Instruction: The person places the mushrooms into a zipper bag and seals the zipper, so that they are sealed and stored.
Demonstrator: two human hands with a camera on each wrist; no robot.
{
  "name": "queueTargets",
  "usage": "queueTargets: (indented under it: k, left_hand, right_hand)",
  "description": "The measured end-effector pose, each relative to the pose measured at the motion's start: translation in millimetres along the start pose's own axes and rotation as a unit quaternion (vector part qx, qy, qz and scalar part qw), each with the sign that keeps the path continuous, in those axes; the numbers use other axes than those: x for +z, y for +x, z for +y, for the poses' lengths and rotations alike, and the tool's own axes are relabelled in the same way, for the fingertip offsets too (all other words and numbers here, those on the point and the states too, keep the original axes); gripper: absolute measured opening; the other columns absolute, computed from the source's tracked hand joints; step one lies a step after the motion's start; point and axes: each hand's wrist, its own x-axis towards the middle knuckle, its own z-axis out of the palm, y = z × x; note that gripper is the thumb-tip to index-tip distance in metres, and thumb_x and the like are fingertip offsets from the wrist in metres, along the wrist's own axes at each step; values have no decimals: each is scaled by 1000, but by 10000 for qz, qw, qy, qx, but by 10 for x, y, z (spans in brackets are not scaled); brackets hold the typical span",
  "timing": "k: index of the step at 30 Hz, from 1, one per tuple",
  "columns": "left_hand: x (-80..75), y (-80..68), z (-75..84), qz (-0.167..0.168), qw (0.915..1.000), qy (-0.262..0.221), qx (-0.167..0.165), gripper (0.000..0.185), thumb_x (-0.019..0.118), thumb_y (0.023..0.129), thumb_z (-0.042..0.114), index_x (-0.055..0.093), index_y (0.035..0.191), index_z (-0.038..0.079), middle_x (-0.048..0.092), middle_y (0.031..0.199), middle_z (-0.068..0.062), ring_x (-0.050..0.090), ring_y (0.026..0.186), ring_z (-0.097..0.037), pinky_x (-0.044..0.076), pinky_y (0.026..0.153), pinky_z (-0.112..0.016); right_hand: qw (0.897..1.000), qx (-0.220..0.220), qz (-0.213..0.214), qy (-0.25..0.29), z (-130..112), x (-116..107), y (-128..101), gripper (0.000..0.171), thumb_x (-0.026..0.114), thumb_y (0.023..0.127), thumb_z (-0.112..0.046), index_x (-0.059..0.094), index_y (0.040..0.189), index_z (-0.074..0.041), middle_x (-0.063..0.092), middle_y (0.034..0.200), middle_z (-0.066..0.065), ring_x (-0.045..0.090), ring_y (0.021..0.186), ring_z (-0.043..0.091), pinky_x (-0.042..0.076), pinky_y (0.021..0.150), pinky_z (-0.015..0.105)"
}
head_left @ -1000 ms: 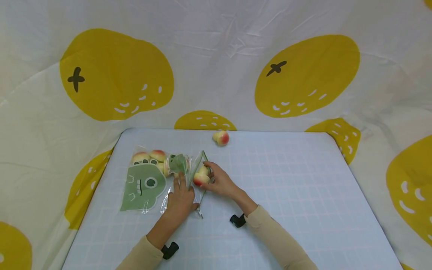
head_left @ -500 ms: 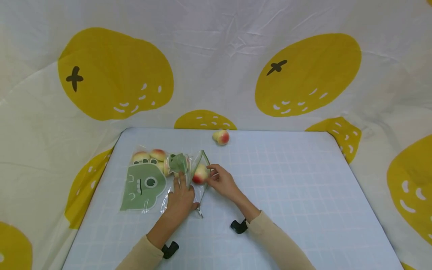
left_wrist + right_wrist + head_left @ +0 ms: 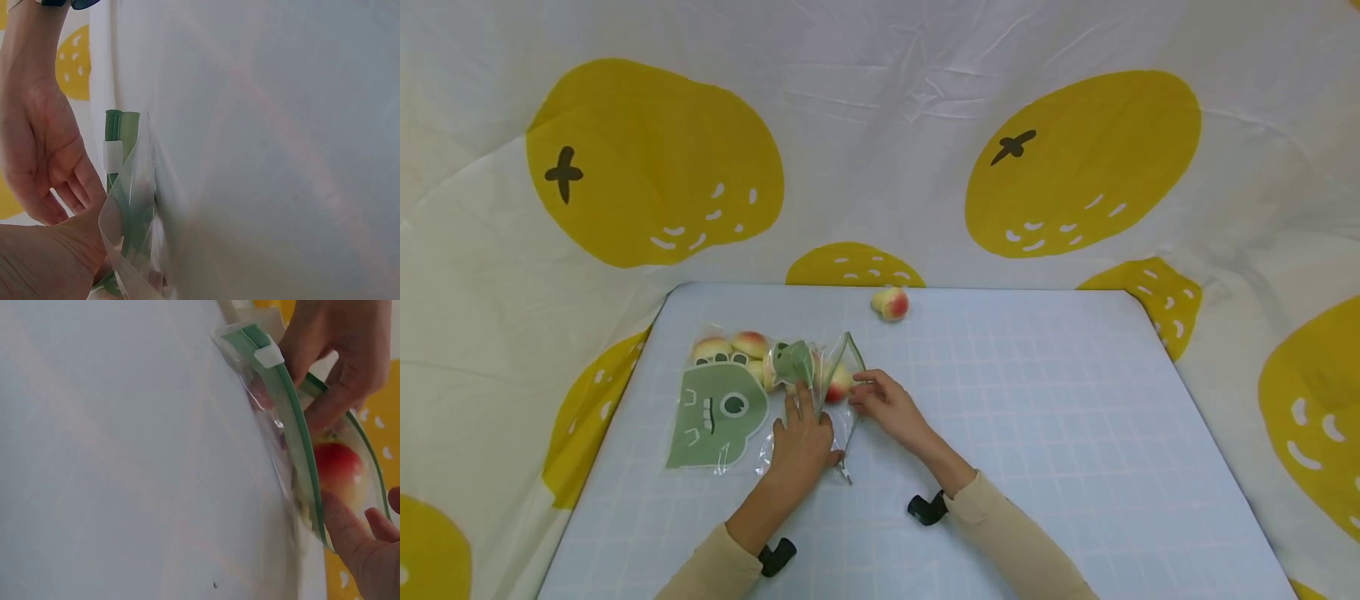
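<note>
Peach sits just inside the mouth of the zip bag, at about 10 o'clock from my right hand and touching its fingertips. The bag lies flat on the table, its long axis running from 9 to 3 o'clock, mouth toward 3, green zip rim standing open. My right grip is loosely curled with the fingers at the fruit, pushing rather than pinching. My left hand lies at 6 o'clock of the mouth, fingers straight, pressing the bag's lower flap down. A second peach rests well apart at 12 o'clock.
</note>
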Motion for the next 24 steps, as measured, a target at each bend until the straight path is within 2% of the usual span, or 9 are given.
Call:
queueTargets:
  k: [3, 9, 17, 24]
  left_hand:
    - [13, -2, -1, 94, 9999, 71, 10, 73, 91, 62, 51, 70, 103, -6, 36, 140, -43, 44, 122, -56, 52, 73, -58]
    - [24, -5, 5, 190, 9996, 217, 16, 73, 92, 60, 51, 71, 103, -4, 35, 141, -43, 42, 125, -55, 52, 78, -59]
    - [8, -2, 22, 115, 9999, 122, 27, 71, 92, 61, 49, 71, 103, -4, 33, 144, -42, 38, 129, -57, 50, 80, -62]
    - [18, -12, 25, -4, 9999, 169, -6, 72, 91, 62, 51, 72, 106, -2, 33, 145, -41, 36, 130, -57, 50, 81, -61]
  right_hand:
    - [9993, 141, 22, 340, -20, 30, 8, 35, 47, 103, 2, 43, 136, 14, 55, 126, 40, 55, 117, 53, 47, 97, 55]
    - [9975, 373, 65, 592, -20, 75, 46, 35, 43, 106, -5, 44, 139, 8, 54, 135, 30, 55, 122, 46, 49, 95, 53]
    - [9874, 671, 10, 1435, 17, 135, 146, 39, 41, 105, -4, 40, 144, 4, 49, 143, 28, 49, 130, 42, 43, 102, 53]
    - [9833, 716, 51, 1672, 53, 146, 202, 41, 38, 105, -2, 36, 146, 4, 46, 145, 27, 45, 134, 40, 41, 104, 55]
